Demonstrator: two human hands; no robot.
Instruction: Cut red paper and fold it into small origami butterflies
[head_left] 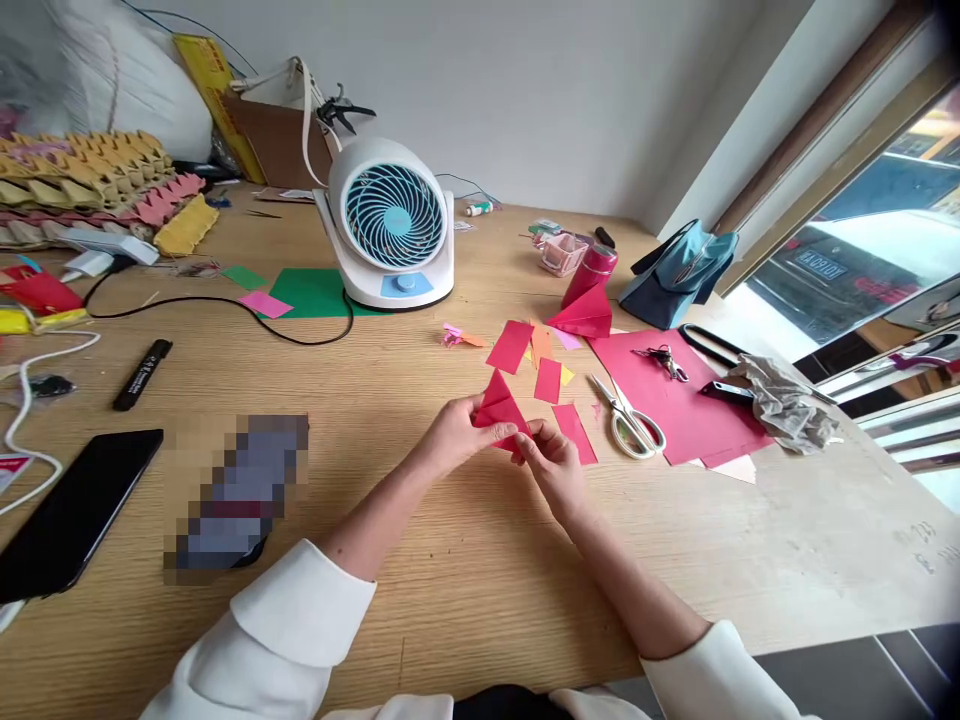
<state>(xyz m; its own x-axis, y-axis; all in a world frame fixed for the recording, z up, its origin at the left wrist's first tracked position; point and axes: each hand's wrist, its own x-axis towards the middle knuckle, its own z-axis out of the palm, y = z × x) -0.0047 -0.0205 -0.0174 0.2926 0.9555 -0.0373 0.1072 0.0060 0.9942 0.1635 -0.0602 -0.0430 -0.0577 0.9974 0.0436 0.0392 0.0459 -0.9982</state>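
A folded piece of red paper (501, 405), roughly triangular with its point upward, is held above the table between both hands. My left hand (461, 437) grips its left side, with the thumb laid across the front. At the lower right corner, my right hand (553, 462) pinches the paper between thumb and fingers. Just beyond lie red paper rectangles (511, 346), with orange (541, 343) and yellow scraps partly under them. Another red rectangle (577, 436) is beside my right hand. White-handled scissors (631, 420) rest slightly open to the right.
A white fan (394, 225) stands at the back. Large red sheets (675, 400) carry keys at the right, near a blue bag (679, 275) and a red bottle (591, 272). On the left are a black phone (79, 510), a marker (142, 375) and a cable.
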